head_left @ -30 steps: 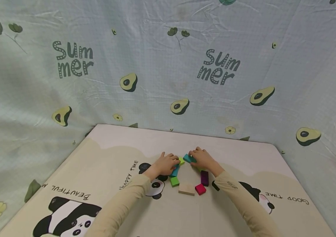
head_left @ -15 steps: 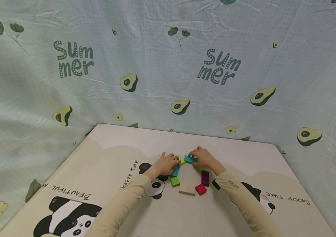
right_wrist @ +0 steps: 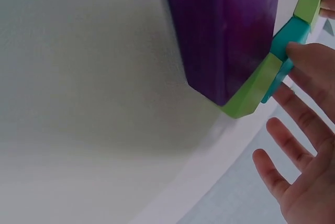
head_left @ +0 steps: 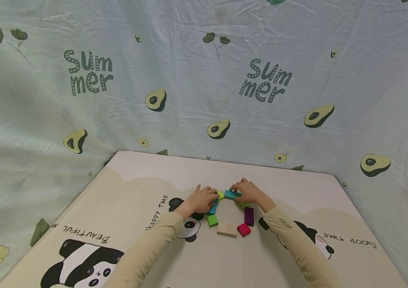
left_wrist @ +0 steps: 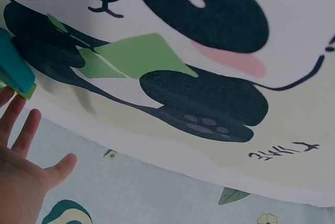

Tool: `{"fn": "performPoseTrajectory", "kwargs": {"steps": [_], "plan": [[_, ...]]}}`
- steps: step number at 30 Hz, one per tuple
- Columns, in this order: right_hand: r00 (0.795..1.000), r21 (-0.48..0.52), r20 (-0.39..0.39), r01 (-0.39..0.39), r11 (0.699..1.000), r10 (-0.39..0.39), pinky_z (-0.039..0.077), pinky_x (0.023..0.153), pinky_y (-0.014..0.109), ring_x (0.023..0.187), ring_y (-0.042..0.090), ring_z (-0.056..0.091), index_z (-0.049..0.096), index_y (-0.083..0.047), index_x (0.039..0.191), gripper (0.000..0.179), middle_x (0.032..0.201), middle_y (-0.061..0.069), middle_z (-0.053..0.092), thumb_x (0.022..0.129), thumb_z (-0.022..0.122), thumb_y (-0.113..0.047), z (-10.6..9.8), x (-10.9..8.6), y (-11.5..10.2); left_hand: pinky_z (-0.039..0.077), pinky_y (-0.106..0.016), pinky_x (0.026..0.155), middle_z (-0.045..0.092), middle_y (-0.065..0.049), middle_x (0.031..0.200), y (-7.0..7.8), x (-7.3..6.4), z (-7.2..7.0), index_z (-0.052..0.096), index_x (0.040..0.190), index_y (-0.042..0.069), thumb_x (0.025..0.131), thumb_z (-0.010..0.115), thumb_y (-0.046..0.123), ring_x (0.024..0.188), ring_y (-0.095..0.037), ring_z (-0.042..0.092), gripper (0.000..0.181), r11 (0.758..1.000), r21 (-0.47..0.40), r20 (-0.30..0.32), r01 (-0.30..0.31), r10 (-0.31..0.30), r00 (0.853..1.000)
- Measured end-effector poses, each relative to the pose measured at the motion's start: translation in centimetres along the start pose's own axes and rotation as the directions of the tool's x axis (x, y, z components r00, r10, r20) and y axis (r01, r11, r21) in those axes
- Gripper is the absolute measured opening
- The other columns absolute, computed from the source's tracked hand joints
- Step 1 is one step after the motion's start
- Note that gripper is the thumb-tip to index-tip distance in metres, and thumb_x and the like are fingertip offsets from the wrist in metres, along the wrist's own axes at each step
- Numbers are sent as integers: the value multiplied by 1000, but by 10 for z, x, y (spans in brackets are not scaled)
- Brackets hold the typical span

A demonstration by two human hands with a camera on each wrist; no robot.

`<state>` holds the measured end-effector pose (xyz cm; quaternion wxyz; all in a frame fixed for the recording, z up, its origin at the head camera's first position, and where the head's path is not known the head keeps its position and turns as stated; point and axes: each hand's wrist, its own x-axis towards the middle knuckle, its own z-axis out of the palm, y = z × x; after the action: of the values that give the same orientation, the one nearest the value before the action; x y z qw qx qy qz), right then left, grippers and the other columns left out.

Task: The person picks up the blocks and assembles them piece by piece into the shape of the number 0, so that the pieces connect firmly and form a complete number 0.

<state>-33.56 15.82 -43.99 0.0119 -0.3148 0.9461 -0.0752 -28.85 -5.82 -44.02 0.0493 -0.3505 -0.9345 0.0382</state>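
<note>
Colored wooden blocks form a rough ring on the table. At its far side my right hand (head_left: 249,193) pinches a teal block (head_left: 229,194), thumb on the inner face and a finger behind; its other fingers spread out in the right wrist view. That block meets a lime block (right_wrist: 254,90) beside the purple block (head_left: 248,216). My left hand (head_left: 199,200) lies over the ring's left side, fingers touching a second lime block (head_left: 220,195) and a blue-teal block (head_left: 212,208). Its thumb is hidden, so I cannot tell whether it grips either.
The near side of the ring has a green cube (head_left: 212,221), a plain wood block (head_left: 227,230) and a red cube (head_left: 243,229). Beneath lies a panda-print table cover (head_left: 204,260). A curtain (head_left: 182,60) printed with avocados hangs behind the table's far edge.
My right hand has turned the teal block straighter and drawn it slightly right and nearer. The left hand and the other blocks stay nearly where they were.
</note>
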Motion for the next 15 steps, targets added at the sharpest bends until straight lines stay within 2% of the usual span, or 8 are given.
{"fn": "performPoseTrajectory", "kwargs": {"steps": [6, 10, 15], "plan": [[999, -6, 21, -45, 999, 46, 42, 76, 43, 90, 22, 48, 63, -14, 110, 31, 95, 5, 65, 81, 62, -24, -4, -4, 3, 35, -54, 97, 53, 2, 122, 0, 0, 2, 55, 117, 20, 92, 47, 26, 117, -17, 46, 27, 1000, -6, -28, -6, 6, 1000], [995, -1, 19, -97, 995, 97, 41, 80, 47, 90, 25, 50, 61, -11, 111, 36, 92, 6, 65, 80, 63, -28, -10, -13, 4, 35, -54, 96, 54, 1, 121, 0, 1, 4, 56, 116, 21, 93, 45, 25, 116, -17, 46, 26, 1000, -22, -67, -13, 11, 998], [992, -44, 35, -122, 992, 124, 41, 80, 47, 88, 25, 52, 59, -11, 112, 42, 85, 3, 65, 77, 65, -35, -12, -19, 7, 36, -53, 95, 51, -1, 120, -1, 4, 10, 55, 120, 27, 93, 44, 26, 115, -21, 44, 29, 999, -31, -95, -17, 14, 995]]}}
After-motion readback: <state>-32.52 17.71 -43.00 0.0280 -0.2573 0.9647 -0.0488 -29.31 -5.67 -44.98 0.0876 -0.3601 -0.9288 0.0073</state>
